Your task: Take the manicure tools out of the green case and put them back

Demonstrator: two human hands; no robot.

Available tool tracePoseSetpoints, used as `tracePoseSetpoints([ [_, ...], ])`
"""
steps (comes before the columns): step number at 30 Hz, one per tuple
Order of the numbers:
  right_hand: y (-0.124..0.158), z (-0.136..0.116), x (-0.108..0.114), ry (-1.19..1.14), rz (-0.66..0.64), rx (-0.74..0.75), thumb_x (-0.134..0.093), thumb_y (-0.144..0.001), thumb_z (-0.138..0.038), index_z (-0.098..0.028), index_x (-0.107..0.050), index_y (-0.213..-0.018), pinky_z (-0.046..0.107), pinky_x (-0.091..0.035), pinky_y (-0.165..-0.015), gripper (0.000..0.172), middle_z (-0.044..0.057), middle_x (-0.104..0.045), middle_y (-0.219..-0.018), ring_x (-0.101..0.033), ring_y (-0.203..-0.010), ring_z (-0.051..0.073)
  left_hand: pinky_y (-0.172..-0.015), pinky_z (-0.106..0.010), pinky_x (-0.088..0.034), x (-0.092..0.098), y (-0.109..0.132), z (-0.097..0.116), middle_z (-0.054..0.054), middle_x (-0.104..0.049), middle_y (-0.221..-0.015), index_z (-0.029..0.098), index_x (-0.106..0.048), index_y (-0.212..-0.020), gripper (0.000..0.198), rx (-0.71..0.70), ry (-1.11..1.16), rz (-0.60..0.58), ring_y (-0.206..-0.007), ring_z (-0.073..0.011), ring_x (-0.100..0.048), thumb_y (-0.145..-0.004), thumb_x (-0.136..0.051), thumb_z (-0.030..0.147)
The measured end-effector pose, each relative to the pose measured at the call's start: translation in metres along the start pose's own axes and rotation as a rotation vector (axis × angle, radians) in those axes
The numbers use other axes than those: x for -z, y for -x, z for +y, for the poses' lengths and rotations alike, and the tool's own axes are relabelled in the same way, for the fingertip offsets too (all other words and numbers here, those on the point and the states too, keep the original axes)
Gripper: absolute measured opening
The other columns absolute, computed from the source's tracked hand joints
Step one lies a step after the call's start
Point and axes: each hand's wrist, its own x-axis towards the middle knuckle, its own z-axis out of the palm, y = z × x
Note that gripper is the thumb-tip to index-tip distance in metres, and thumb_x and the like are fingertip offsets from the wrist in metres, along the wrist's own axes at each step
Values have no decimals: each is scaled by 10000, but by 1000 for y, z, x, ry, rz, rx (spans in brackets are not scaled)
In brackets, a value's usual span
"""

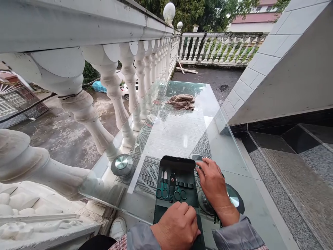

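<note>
An open dark green tool case point(179, 187) lies on the glass table point(182, 132) near its front edge. Held in its elastic loops are small green-handled scissors point(162, 189), a black clipper point(171, 185) and a second pair of scissors point(180, 192). My left hand point(177, 225) rests curled on the case's near flap, fingers folded together. My right hand point(213, 184) lies at the case's right edge, fingers bent, fingertips touching a small metal tool point(197, 158) on the glass.
A white stone balustrade point(111, 80) runs along the table's left side. A round metal table fitting point(122, 165) sits at the near left, another under my right wrist. A crumpled brown cloth point(182, 101) and small papers point(152, 118) lie at the far end. A tiled wall point(281, 69) rises on the right.
</note>
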Motion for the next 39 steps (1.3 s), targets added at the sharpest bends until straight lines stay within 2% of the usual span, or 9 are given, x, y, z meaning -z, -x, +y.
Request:
tracePoseSetpoints([
  [8, 22, -15, 10, 98, -153, 76, -400, -827, -103, -200, -638, -897, 379, -445, -777, 266, 103, -572, -982, -485, -910, 244, -523, -309, -251, 4, -1, -3, -32, -473, -764, 132, -505, -786, 229, 18, -23, -32, -682, -158, -440, -847, -534, 350],
  [13, 21, 2, 0, 116, -109, 115, -361, -812, -53, -171, -648, -928, 392, -439, -849, 331, 121, -586, -1020, -478, -976, 246, -529, -307, -277, 6, -1, -2, -32, -480, -770, 131, -511, -804, 223, 21, -23, -33, -690, -162, -442, -844, -537, 348],
  [17, 14, 14, -4, 105, -71, 99, -358, -844, -111, -138, -648, -935, 420, -433, -881, 304, 149, -582, -1070, -485, -1019, 258, -528, -310, -308, 8, 1, -2, -32, -483, -790, 122, -519, -852, 224, 31, -11, -57, -697, -164, -444, -852, -520, 346],
  [23, 11, -14, 13, -144, 120, 93, -428, -882, -218, -177, -607, -968, 376, -439, -874, 203, 90, -609, -960, -541, -948, 204, -542, -302, -314, 7, 4, -3, -38, -491, -802, 123, -515, -879, 225, 15, 2, -41, -708, -161, -445, -884, -464, 342],
  [25, 14, -28, 18, -249, 47, 138, -443, -882, -219, -191, -596, -941, 336, -451, -821, 166, 64, -615, -889, -554, -877, 180, -527, -303, -305, 8, 5, -4, -32, -489, -775, 126, -516, -859, 204, 7, 12, 2, -688, -158, -443, -892, -445, 315],
  [29, 23, -44, 22, -332, -280, 244, -447, -877, -192, -200, -574, -807, 276, -431, -678, 146, 21, -583, -755, -530, -718, 143, -498, -306, -277, 11, 7, -9, -18, -475, -695, 159, -484, -736, 144, 37, -13, 86, -625, -148, -432, -866, -442, 205],
  [31, 27, -47, 22, -309, -384, 292, -457, -867, -185, -201, -566, -766, 271, -407, -651, 150, 17, -566, -743, -510, -709, 144, -488, -301, -273, 12, 8, -11, -24, -482, -681, 166, -468, -706, 143, 40, -35, 105, -612, -145, -435, -846, -441, 177],
  [34, 32, -50, 21, -241, -427, 368, -481, -834, -141, -202, -568, -738, 266, -371, -622, 143, 21, -549, -747, -482, -721, 152, -456, -293, -259, 10, 10, -12, -27, -478, -655, 165, -464, -690, 138, -15, -58, 142, -589, -144, -438, -825, -438, 172],
  [39, 39, -55, 17, -136, -343, 448, -502, -744, -28, -196, -507, -635, 282, -286, -556, 201, 14, -512, -676, -416, -654, 153, -436, -293, -260, 7, 11, -10, -18, -470, -640, 171, -446, -661, 147, -50, -64, 207, -558, -136, -440, -807, -446, 180],
])
